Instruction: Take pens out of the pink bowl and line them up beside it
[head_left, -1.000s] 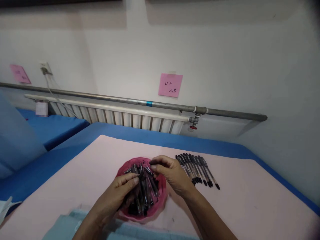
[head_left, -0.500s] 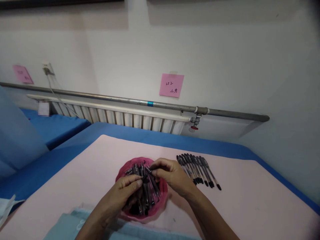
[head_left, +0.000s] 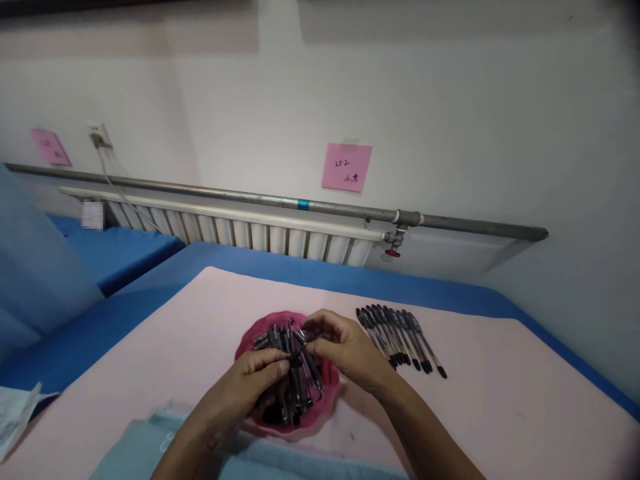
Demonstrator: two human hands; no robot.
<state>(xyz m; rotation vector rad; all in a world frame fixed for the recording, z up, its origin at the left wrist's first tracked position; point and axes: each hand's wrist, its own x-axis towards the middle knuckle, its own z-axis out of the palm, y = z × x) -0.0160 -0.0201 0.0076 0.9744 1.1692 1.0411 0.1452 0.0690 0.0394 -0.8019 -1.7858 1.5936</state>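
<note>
Over a pink basket [head_left: 327, 410] with a wavy rim, both hands work close together. My left hand [head_left: 257, 380] is closed in a pinch on a small black pen part [head_left: 295, 357]. Just up and to the right, my right hand [head_left: 343, 347] is also pinched, its fingertips almost meeting the left ones. What it grips is too small and dark to make out. Several clear and dark pen pieces [head_left: 287, 337] lie in the basket, partly hidden by my fingers. To the right, a row of black-capped pens [head_left: 400, 337] lies side by side on the pink tabletop [head_left: 490, 387].
The pink sheet lies over a blue table cover [head_left: 320, 270]. Behind it are a white radiator [head_left: 260, 237], a metal pipe [head_left: 225, 195] and a red-handled valve [head_left: 393, 253]. Light blue cloth [head_left: 135, 447] lies at the near edge, with white paper [head_left: 17, 413] at the left.
The view has shifted slightly, moving the scene a little to the right. Both hands keep their pinches over the basket, with the right fingers a touch more curled.
</note>
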